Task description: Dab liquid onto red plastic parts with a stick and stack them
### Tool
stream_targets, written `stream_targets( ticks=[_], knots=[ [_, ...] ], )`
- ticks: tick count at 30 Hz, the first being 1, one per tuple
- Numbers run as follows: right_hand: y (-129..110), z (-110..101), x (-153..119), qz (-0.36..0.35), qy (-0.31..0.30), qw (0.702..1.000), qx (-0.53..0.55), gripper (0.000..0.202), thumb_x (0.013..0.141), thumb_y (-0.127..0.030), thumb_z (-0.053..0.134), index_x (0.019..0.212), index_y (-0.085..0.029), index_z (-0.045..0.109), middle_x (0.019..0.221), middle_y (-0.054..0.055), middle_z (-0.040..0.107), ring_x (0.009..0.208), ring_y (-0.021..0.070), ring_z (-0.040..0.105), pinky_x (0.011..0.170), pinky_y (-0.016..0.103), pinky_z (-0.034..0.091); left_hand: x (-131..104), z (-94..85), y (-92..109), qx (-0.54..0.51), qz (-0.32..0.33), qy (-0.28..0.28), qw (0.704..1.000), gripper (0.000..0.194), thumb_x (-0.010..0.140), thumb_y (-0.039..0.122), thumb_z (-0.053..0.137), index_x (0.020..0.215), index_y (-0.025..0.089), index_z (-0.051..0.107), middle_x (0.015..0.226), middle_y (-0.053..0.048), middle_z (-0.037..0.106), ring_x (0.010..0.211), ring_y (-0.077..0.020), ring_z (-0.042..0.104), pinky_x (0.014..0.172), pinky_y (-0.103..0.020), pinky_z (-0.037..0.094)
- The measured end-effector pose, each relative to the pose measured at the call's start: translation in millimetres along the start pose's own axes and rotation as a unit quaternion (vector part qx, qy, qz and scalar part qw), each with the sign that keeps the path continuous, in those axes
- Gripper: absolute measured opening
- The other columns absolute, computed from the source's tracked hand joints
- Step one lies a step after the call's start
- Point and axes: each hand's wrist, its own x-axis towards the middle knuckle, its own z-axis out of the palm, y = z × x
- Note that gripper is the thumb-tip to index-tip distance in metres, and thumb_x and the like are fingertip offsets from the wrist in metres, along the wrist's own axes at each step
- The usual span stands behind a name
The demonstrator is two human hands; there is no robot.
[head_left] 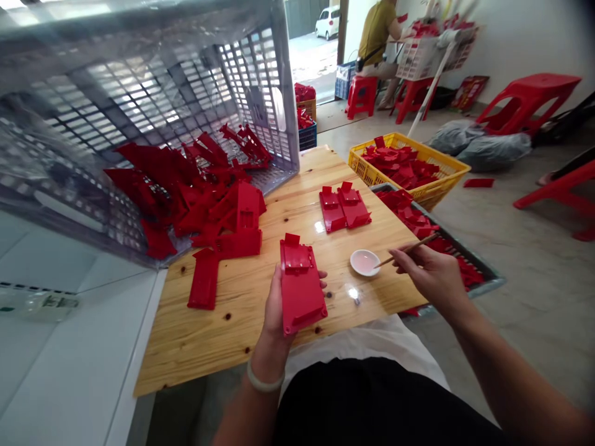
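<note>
Red plastic panel (pixel 304 291): above the counter (pixel 186 353), lying along the left hand (pixel 273 303); likely light and stiff, perhaps slick on its smooth face.
Left grip: closed around the panel's long edges, a sound place to hold it; the raised tab at the far end looks thin enough to snap.
Right grip: the right hand (pixel 437 275) pinches a thin wooden stick (pixel 393 257), its tip at the white dish (pixel 352 265).
Dish: shallow, probably easy to tip.
Counter: two upright-tabbed panels (pixel 344 209) beyond the dish; a loose red piece (pixel 203 282) near the grey crate (pixel 292 136).
</note>
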Motion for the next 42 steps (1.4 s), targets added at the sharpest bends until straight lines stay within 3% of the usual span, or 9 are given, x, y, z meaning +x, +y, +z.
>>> stream_targets(
  ticks=[6,11,14,17,21,30,36,42],
  knots=[
    [-17.1,-4.7,-2.2,-0.001,0.002,0.999,0.041,0.049,0.083,-0.072,0.077,0.088,-0.023,0.075,0.072,0.006,0.077,0.060,0.0266,0.075,0.056,0.037,0.063,-6.5,4.6,-5.2,-0.022,-0.006,0.001,1.000,0.075,0.112,0.057,0.025,0.104,0.006,0.079,0.099,-0.019,0.081,0.079,-0.0232,0.076,0.067,-0.030,0.061],
    [-72.7,-10.3,-26.0,0.026,0.058,0.981,0.182,0.027,0.095,-0.051,0.076,0.106,-0.027,0.077,0.090,0.005,0.081,0.083,0.0273,0.080,0.087,0.043,0.068,-19.1,13.2,-13.8,-0.015,0.016,-0.035,0.999,0.074,0.105,0.068,0.041,0.103,0.006,0.081,0.107,-0.021,0.080,0.087,-0.0258,0.077,0.076,-0.032,0.061],
    [-104.7,-3.4,-40.2,0.019,0.027,0.963,0.268,0.017,0.095,-0.045,0.078,0.100,-0.029,0.079,0.086,0.002,0.080,0.077,0.0234,0.079,0.080,0.037,0.069,-24.1,18.3,-19.5,-0.010,0.022,-0.049,0.999,0.075,0.103,0.071,0.042,0.107,0.006,0.081,0.111,-0.021,0.080,0.092,-0.0271,0.077,0.080,-0.033,0.060],
    [-119.0,9.7,-46.8,-0.019,-0.008,0.960,0.278,0.012,0.096,-0.040,0.078,0.099,-0.029,0.080,0.082,0.001,0.080,0.073,0.0213,0.079,0.073,0.033,0.069,-25.4,19.5,-22.8,-0.011,-0.001,-0.066,0.998,0.084,0.104,0.072,0.035,0.109,0.002,0.081,0.102,-0.022,0.080,0.087,-0.0258,0.076,0.077,-0.030,0.059],
    [-120.0,22.0,-48.0,-0.029,-0.019,0.961,0.276,0.012,0.097,-0.039,0.076,0.099,-0.028,0.079,0.082,0.001,0.081,0.073,0.0213,0.080,0.079,0.036,0.070,-25.4,19.9,-22.2,-0.027,-0.040,-0.086,0.995,0.088,0.106,0.072,0.028,0.104,0.002,0.081,0.092,-0.021,0.080,0.077,-0.0239,0.074,0.076,-0.032,0.058],
    [-120.2,28.2,-47.0,-0.021,-0.039,0.954,0.297,0.007,0.098,-0.037,0.074,0.100,-0.032,0.079,0.082,-0.002,0.081,0.074,0.0207,0.080,0.075,0.033,0.070,-27.4,22.0,-23.6,-0.028,-0.028,-0.075,0.996,0.081,0.101,0.075,0.041,0.099,0.005,0.081,0.087,-0.019,0.080,0.076,-0.0249,0.073,0.080,-0.033,0.057],
    [-119.3,28.3,-48.9,-0.024,-0.033,0.955,0.295,0.006,0.098,-0.034,0.075,0.101,-0.033,0.080,0.085,-0.003,0.082,0.074,0.0204,0.080,0.075,0.033,0.070,-28.3,24.0,-24.1,-0.030,-0.030,-0.048,0.998,0.083,0.107,0.067,0.028,0.098,0.004,0.082,0.087,-0.019,0.081,0.073,-0.0243,0.074,0.071,-0.032,0.058],
    [-117.8,27.3,-53.2,-0.025,-0.048,0.957,0.285,0.006,0.099,-0.034,0.073,0.102,-0.034,0.078,0.087,-0.003,0.083,0.077,0.0220,0.081,0.075,0.035,0.070,-30.8,35.0,-21.3,-0.041,-0.002,-0.021,0.999,0.074,0.110,0.058,0.029,0.105,0.007,0.082,0.090,-0.017,0.082,0.076,-0.0245,0.076,0.086,-0.035,0.061]
  ],
)
